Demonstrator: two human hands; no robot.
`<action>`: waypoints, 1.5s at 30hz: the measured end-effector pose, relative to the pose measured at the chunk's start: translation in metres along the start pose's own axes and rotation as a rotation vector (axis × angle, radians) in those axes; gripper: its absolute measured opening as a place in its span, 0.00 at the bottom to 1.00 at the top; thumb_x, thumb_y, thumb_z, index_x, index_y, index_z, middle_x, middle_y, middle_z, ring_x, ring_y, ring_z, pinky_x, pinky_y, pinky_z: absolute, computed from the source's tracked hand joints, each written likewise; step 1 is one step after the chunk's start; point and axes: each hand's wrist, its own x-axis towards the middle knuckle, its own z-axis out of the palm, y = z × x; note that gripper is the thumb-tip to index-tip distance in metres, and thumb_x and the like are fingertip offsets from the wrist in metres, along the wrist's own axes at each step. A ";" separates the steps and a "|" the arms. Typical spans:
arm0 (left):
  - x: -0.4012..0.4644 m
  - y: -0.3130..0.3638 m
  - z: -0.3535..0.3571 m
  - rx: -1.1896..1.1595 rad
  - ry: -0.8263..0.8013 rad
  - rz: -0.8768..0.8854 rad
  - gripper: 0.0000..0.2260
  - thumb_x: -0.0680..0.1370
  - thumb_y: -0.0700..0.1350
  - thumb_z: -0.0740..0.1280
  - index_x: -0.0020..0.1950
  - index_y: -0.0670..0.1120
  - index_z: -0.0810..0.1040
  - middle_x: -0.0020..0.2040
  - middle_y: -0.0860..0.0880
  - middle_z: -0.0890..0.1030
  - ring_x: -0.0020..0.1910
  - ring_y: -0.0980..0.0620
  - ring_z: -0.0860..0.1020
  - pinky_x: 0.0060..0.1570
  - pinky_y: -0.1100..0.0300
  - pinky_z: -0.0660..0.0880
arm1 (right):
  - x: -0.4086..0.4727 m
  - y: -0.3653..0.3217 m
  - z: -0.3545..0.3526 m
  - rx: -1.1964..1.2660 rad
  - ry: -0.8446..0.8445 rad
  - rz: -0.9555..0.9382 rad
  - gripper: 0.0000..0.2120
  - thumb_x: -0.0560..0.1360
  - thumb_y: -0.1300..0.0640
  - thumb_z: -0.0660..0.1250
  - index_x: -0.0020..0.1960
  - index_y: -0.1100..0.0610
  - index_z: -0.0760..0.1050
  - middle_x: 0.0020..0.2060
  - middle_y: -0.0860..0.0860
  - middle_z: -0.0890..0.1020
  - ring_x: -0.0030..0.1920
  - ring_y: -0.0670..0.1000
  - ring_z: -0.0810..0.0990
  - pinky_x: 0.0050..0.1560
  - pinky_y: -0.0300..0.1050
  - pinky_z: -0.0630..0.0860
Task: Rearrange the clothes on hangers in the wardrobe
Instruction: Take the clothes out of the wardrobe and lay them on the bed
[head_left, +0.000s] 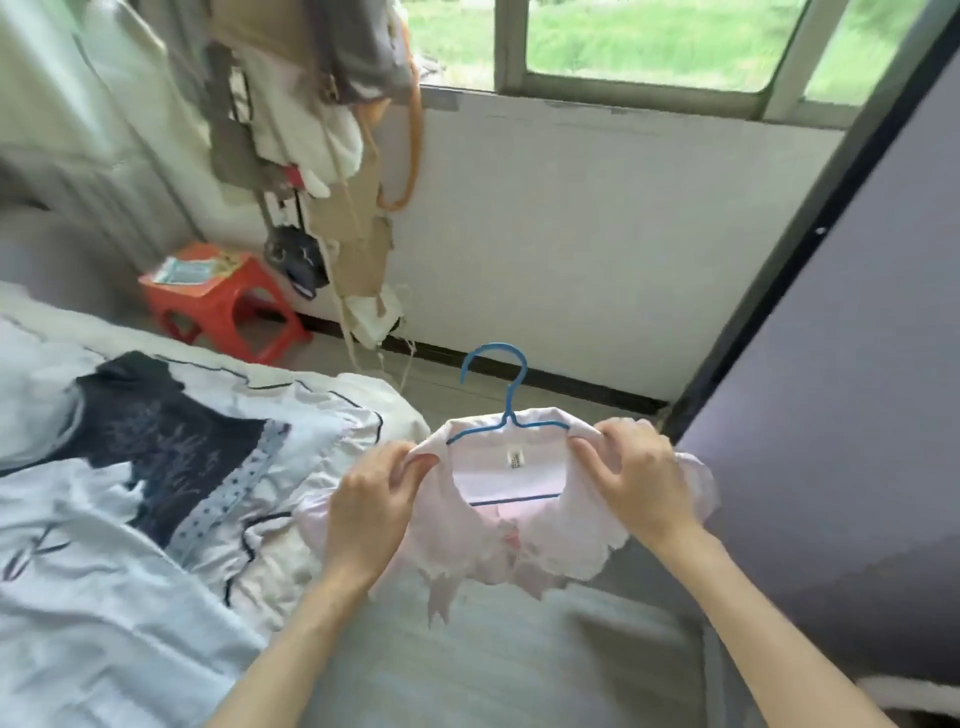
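My left hand (376, 493) and right hand (636, 483) each pinch a shoulder of the pink blouse (519, 535) — it sits on a blue hanger (506, 395)

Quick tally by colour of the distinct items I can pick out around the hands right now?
Blue: 1, the hanger
Pink: 1, the garment on it, pinched at the collar by the left hand and right hand
Red: 1, the stool
Orange: 1, a strap hanging by the window
Total: 4
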 end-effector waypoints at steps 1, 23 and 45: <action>-0.002 -0.010 -0.019 0.038 0.044 -0.029 0.17 0.74 0.60 0.59 0.39 0.47 0.74 0.30 0.56 0.69 0.30 0.56 0.66 0.30 0.63 0.61 | 0.009 -0.017 0.016 0.043 -0.034 -0.054 0.18 0.74 0.45 0.59 0.39 0.59 0.76 0.35 0.51 0.79 0.37 0.55 0.75 0.39 0.49 0.71; -0.162 -0.074 -0.291 0.927 1.014 -0.579 0.14 0.74 0.54 0.63 0.41 0.43 0.79 0.36 0.49 0.81 0.37 0.47 0.75 0.41 0.57 0.65 | 0.020 -0.369 0.172 0.690 -0.576 -1.024 0.13 0.73 0.44 0.58 0.35 0.50 0.72 0.29 0.44 0.71 0.30 0.49 0.70 0.30 0.46 0.69; -0.312 -0.271 -0.546 0.838 0.895 -0.751 0.10 0.75 0.48 0.68 0.38 0.44 0.74 0.34 0.55 0.67 0.37 0.44 0.73 0.40 0.53 0.66 | -0.162 -0.662 0.330 0.618 -0.837 -1.014 0.12 0.76 0.56 0.64 0.38 0.61 0.75 0.34 0.57 0.76 0.37 0.60 0.74 0.38 0.51 0.69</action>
